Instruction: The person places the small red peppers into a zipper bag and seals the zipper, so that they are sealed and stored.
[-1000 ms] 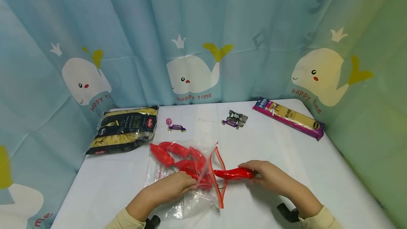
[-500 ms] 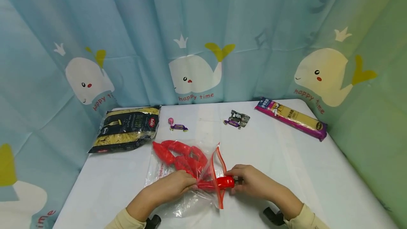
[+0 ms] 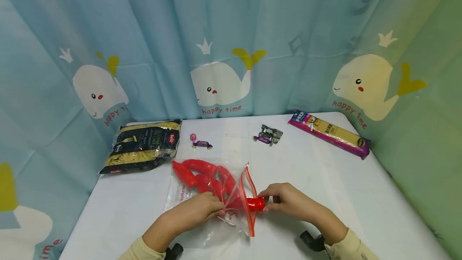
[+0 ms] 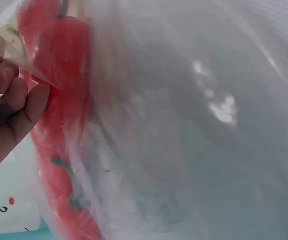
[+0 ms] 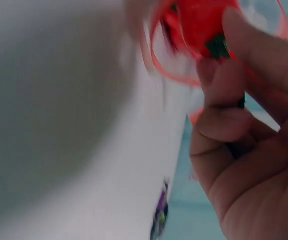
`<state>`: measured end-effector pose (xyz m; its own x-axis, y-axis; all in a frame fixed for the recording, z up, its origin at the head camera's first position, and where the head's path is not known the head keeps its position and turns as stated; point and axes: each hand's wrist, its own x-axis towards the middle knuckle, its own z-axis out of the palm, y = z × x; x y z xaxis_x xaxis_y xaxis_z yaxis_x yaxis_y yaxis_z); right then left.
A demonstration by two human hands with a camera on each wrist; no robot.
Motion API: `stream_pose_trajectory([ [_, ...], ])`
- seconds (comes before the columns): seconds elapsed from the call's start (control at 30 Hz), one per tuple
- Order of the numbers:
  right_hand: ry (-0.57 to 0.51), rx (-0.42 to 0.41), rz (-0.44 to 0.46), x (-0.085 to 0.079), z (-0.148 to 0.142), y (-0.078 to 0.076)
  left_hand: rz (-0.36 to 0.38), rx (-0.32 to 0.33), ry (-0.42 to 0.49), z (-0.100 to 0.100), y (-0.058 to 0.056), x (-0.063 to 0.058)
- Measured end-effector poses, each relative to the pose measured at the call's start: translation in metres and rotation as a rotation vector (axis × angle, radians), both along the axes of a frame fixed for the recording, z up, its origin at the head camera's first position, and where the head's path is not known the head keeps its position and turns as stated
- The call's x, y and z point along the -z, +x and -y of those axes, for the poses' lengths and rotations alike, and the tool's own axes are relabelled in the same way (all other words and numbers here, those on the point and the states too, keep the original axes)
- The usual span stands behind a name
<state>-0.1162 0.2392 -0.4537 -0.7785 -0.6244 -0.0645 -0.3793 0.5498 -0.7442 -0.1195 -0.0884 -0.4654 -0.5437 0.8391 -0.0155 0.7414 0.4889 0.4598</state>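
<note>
A clear zip bag (image 3: 250, 224) with a red-edged mouth lies on the table, its mouth standing open toward the right. Inside are several red peppers (image 3: 199, 167); green stems show through the plastic in the left wrist view. My left hand (image 3: 196, 211) pinches the bag near its mouth, thumb and fingers gathering the film (image 4: 14, 45). At the mouth, my right hand (image 3: 290, 200) holds another red pepper (image 3: 256, 204) by its stem end, close to the green cap (image 5: 216, 46). Most of this pepper is within the bag, its blunt end still outside.
On the white table (image 3: 317, 179) lie a black-and-yellow pasta bag (image 3: 144, 145) at back left and a purple noodle pack (image 3: 330, 133) at back right. Between them are a lollipop (image 3: 193, 137), a purple candy (image 3: 203, 144) and more wrapped sweets (image 3: 270, 133). A curtain (image 3: 220, 23) stands behind.
The right hand has moved left, pushing the pepper tip-first through the bag's mouth. Its fingers have shifted to the stem end. The left hand has stayed on the bag.
</note>
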Motion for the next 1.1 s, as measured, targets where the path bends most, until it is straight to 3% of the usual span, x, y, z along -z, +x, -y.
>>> stream_pose_trajectory([
  [0.2,-0.026,-0.001,-0.057,0.009,0.019,0.001,-0.018,-0.007,0.041,0.000,0.002,-0.002],
  [0.43,0.079,0.106,-0.015,0.001,-0.004,0.006,0.025,-0.041,0.051,0.006,0.001,0.000],
  [0.7,0.027,0.015,0.158,0.005,-0.017,0.013,0.006,-0.050,0.049,0.012,0.001,0.000],
  [1.1,-0.011,0.022,0.147,0.003,-0.009,0.013,0.048,-0.065,0.047,0.011,0.001,0.003],
])
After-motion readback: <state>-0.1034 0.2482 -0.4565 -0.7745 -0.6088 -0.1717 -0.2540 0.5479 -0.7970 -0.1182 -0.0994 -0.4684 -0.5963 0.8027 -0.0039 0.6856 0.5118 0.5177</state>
